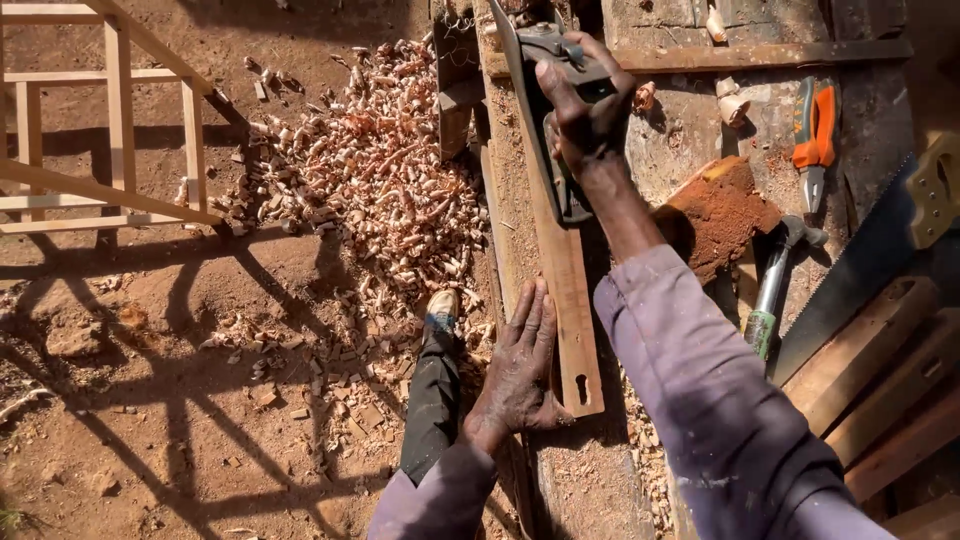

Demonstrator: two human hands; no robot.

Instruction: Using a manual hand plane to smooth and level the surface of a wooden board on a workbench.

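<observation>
We stand outdoors on bare reddish earth [150,420] in hard sunlight, long frame shadows crossing the ground. A heap of curled wood shavings [380,170] lies beside a rough, dusty workbench [700,130]. At upper left, a pale timber frame [110,130] rests on the dirt.

A reddish-brown plank [565,290] lies under a dark grey plane [550,70], lilac sleeves [700,390] cover both arms, pale pinkish-tan shavings [380,170] litter the red-brown dirt [150,400], and the pliers [815,130] have orange-and-grey handles beside a green-gripped hammer [770,300].
</observation>
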